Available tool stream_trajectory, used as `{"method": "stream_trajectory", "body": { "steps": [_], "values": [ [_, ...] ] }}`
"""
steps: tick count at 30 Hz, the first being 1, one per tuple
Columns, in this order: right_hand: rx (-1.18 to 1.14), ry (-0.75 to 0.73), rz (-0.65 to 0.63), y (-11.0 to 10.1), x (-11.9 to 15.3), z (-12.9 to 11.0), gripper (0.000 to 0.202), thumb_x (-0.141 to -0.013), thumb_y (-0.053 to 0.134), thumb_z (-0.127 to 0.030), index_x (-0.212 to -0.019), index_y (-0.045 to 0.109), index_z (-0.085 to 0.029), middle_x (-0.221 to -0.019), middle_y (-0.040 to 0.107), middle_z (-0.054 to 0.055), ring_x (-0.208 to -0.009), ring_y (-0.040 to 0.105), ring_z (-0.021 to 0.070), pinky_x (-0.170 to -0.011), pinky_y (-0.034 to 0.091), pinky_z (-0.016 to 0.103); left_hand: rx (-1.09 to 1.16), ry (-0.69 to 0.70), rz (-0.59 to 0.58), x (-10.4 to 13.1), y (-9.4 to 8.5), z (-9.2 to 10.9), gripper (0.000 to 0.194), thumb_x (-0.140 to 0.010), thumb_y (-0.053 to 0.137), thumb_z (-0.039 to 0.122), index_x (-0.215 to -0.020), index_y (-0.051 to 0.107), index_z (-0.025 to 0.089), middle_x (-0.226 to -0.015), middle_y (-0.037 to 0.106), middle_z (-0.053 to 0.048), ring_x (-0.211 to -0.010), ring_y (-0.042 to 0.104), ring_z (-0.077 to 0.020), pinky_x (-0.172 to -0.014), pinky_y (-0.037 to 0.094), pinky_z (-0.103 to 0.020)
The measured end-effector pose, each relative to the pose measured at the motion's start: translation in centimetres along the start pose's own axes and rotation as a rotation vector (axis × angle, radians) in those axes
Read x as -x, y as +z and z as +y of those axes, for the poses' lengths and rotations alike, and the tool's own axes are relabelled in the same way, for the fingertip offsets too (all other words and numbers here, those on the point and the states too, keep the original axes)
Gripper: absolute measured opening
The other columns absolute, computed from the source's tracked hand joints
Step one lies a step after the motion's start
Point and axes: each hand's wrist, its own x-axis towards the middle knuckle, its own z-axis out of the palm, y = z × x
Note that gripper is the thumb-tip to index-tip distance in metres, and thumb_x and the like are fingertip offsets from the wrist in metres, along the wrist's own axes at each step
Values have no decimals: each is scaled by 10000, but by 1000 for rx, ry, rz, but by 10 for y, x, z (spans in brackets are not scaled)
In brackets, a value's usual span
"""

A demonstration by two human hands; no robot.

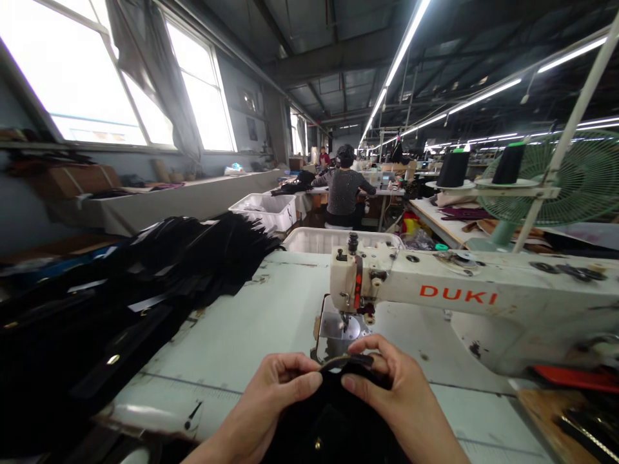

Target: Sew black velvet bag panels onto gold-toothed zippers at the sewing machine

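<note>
A piece of black fabric (338, 412) with a zipper (336, 362) along its top edge is between my two hands, close to the table's front edge. My left hand (285, 390) pinches the left end of that edge between thumb and fingers. On the other side, my right hand (387, 380) grips the edge with its thumb in front and fingers behind. A small gold-coloured metal piece (318, 444) shows lower on the fabric. Just beyond my hands are the needle and metal plate (349, 327) of a sewing machine (411, 290); the fabric is not under the needle.
Black fabric pieces (145, 283) lie heaped on the left of the pale table (271, 303). Behind the machine is a white bin (309, 240). Thread cones (453, 169) and a green fan (570, 180) stand at right. A person (344, 190) sits ahead, back turned.
</note>
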Motion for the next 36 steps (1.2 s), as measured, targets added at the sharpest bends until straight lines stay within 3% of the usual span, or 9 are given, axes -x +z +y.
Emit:
{"method": "stream_trajectory", "body": {
  "steps": [3, 7, 10, 14, 18, 25, 28, 33, 36],
  "values": [
    [95, -36, 70, 0, 3, 1, 320, -751, 706, -467, -884, 510, -252, -727, 716, -27, -667, 657, 184, -654, 467, 285, 0, 20, 0, -2, -3, -4, 275, -667, 898, 306, -788, 738, 118, -754, 732, -75, -660, 656, -152, -641, 481, -225],
    [290, -197, 157, -5, 3, 0, 295, -826, 633, -535, -875, 664, -246, -973, 717, 32, -967, 653, 229, -882, 468, 325, -17, 19, 18, -1, -4, -6, 294, -658, 900, 318, -801, 731, 124, -767, 721, -69, -672, 642, -155, -653, 473, -235],
    [351, -314, 131, -11, -2, -6, 304, -850, 608, -528, -836, 701, -239, -1033, 693, 50, -1024, 629, 237, -913, 468, 319, -130, 44, 0, 1, -3, -1, 321, -656, 893, 370, -771, 725, 122, -714, 668, -33, -647, 589, -132, -623, 428, -217],
    [316, -344, 11, -12, -10, -18, 228, -834, 646, -422, -728, 674, -222, -851, 653, 8, -850, 613, 179, -767, 468, 262, -456, 235, -54, 6, -2, 11, 292, -742, 809, 414, -758, 714, 138, -722, 598, -2, -680, 517, -128, -628, 384, -219],
    [163, -204, -173, -3, -15, -28, 271, -766, 724, -460, -744, 696, -192, -679, 609, -15, -651, 552, 134, -640, 445, 245, -696, 327, -153, 13, -1, 15, 227, -820, 712, 374, -787, 691, 150, -786, 623, -26, -755, 546, -170, -711, 411, -258],
    [91, -173, -519, 7, -19, -40, 396, -822, 696, -528, -663, 669, -166, -663, 579, -24, -648, 561, 102, -623, 430, 205, -735, 423, -311, 26, 5, 16, 174, -850, 674, 318, -796, 675, 153, -935, 688, -72, -867, 616, -211, -783, 454, -274],
    [12, -56, -675, 7, -28, -32, 421, -789, 722, -563, -715, 671, -151, -659, 592, -24, -609, 551, 90, -612, 415, 203, -778, 438, -349, 29, 9, 18, 160, -862, 661, 304, -831, 703, 153, -887, 690, -72, -835, 628, -214, -791, 463, -287],
    [-151, 29, -699, 7, -34, -12, 439, -781, 728, -575, -728, 641, -147, -560, 581, -25, -473, 475, 62, -490, 330, 181, -698, 482, -391, 28, 8, 18, 140, -879, 649, 282, -843, 698, 156, -977, 708, -101, -915, 645, -241, -855, 480, -323],
    [-103, -10, -665, 4, -26, -17, 423, -809, 695, -573, -785, 648, -154, -635, 618, -7, -472, 505, 66, -465, 309, 187, -781, 484, -307, 25, 2, 14, 150, -859, 683, 285, -778, 688, 158, -833, 699, -61, -761, 630, -191, -737, 480, -272]
  ]
}}
